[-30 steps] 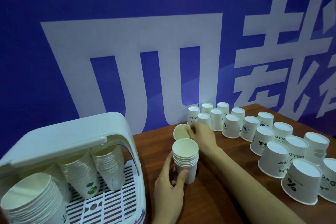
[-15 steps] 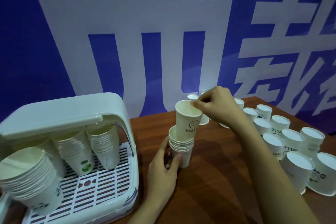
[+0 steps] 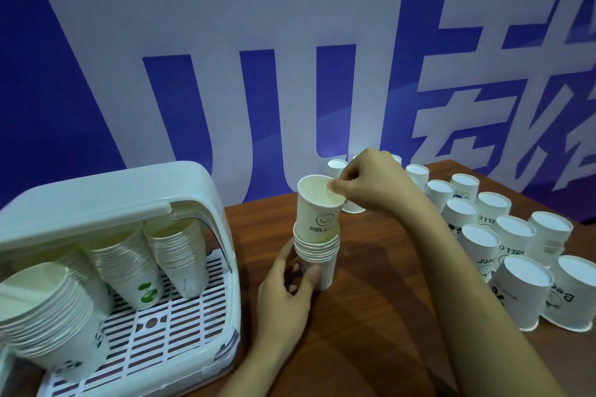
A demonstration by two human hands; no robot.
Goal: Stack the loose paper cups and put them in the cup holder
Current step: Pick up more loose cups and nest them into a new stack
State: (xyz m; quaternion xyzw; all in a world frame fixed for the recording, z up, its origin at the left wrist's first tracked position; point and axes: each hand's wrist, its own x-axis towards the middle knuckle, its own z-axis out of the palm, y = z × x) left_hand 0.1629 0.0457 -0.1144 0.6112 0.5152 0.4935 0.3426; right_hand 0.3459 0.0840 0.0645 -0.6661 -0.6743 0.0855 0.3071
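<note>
My right hand [image 3: 371, 185] pinches the rim of a white paper cup [image 3: 317, 209] with a smile print, upright and partly sunk into the top of a short cup stack [image 3: 317, 255] on the wooden table. My left hand [image 3: 285, 290] grips the base of that stack. Several loose cups [image 3: 519, 293] stand upside down in rows at the right. The white cup holder [image 3: 106, 200] sits at the left with its lid raised, holding three leaning stacks of cups [image 3: 180, 255].
A blue wall with large white characters [image 3: 225, 74] rises right behind the wooden table [image 3: 371, 332]. The holder's slatted white tray [image 3: 167, 332] shows between the stacks. The loose cups reach the table's right edge.
My right hand picked a loose cup from the back row, turned it upright and brought it over the stack; now it sits lower in the stack. My left hand kept holding the stack.
</note>
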